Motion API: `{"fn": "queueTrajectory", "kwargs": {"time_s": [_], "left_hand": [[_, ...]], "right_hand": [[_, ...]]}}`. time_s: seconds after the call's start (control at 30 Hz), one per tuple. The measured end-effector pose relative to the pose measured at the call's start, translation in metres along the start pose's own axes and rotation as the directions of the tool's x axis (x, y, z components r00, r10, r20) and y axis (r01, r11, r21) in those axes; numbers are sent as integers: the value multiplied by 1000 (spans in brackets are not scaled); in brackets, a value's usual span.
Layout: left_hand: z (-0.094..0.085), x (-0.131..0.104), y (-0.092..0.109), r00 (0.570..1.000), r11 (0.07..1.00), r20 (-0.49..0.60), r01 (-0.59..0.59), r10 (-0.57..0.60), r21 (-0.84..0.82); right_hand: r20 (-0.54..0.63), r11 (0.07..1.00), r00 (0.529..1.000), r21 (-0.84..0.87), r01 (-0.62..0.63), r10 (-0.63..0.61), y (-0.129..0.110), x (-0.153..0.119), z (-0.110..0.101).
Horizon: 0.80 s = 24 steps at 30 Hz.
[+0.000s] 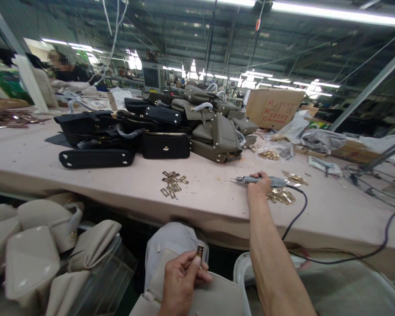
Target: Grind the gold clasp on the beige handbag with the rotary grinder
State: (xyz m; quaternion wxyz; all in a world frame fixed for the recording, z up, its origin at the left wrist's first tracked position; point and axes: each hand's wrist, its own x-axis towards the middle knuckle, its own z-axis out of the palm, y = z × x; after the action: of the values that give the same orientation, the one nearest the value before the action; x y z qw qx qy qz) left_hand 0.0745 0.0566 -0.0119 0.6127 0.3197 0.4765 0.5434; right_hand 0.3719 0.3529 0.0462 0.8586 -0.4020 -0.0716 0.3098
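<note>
Between the thumb and fingers of my left hand (183, 277) is a small gold metal plate (200, 251), held upright above a beige handbag (217, 295) on my lap. My right hand (260, 183) reaches out to the table and is closed around a grey electric screwdriver (276, 181). Its bit points left, low over the tabletop, and a dark cord trails from its back end. A loose group of gold rectangular plates (173, 185) lies left of the bit. Beside my right hand sits a pile of gold metal pieces (281, 196).
Black handbags (166, 145) and olive handbags (213, 136) are heaped along the table's (131, 186) far side. Several beige bags (33, 254) fill the lower left. A cardboard box (273, 107) stands behind. The cord (355, 262) loops across the right side above a white tub (242, 272).
</note>
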Motion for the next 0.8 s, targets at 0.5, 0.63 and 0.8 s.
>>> {"fn": "queueTrajectory", "kwargs": {"time_s": [0.5,0.63,0.8], "left_hand": [[-12,12,-26,999,999,42,-23,22,27],[-8,9,-17,999,1000,44,-16,15,14],[-5,6,-3,998,1000,57,-7,7,8]], "right_hand": [[-114,998,993,58,28,-21,-2,-8,2],[-108,999,994,39,37,-32,-1,-9,2],[-85,999,996,25,43,-40,-1,-11,3]]}}
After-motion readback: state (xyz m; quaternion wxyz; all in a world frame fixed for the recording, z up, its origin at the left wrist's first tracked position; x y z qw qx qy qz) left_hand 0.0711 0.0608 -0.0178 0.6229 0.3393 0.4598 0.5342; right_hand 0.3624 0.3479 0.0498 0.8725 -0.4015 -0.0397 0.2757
